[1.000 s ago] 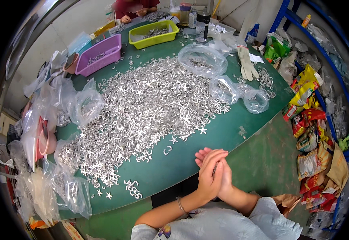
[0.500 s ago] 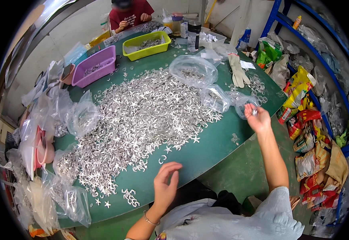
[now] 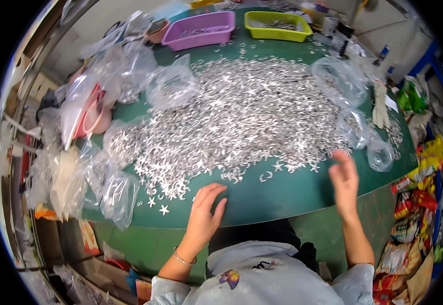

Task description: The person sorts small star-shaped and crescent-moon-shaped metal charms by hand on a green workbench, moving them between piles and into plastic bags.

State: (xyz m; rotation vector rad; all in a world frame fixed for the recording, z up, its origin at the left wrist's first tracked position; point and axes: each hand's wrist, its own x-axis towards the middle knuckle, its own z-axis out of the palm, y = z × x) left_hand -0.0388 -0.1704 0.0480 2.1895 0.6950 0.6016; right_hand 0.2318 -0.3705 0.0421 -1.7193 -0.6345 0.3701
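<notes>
A wide heap of small silver metal pieces (image 3: 247, 112), starfish shapes and curved bits among them, covers the middle of the green table (image 3: 267, 203). My left hand (image 3: 204, 212) hovers at the table's near edge, fingers loosely bent, thumb apart, nothing visible in it. A bracelet circles that wrist. To the right, my right hand (image 3: 344, 180) is raised near the heap's right front corner, slightly blurred, its fingers and thumb apart and no piece visible in it. Between the hands, a few curved pieces (image 3: 266, 176) and stars lie at the heap's front edge.
Purple (image 3: 201, 31) and lime-green (image 3: 277, 28) tubs holding metal pieces stand at the back. Clear plastic bags (image 3: 170, 84) flank the heap; another open bag (image 3: 341, 81) lies right, near a pale glove (image 3: 380, 104). A pink basket (image 3: 97, 117) sits left. Filled sacks (image 3: 409, 226) line the right.
The view has swung right-to-left, centring the heap. My right hand has left the small bag at the right and come back toward the heap; the silver piece in it no longer shows.
</notes>
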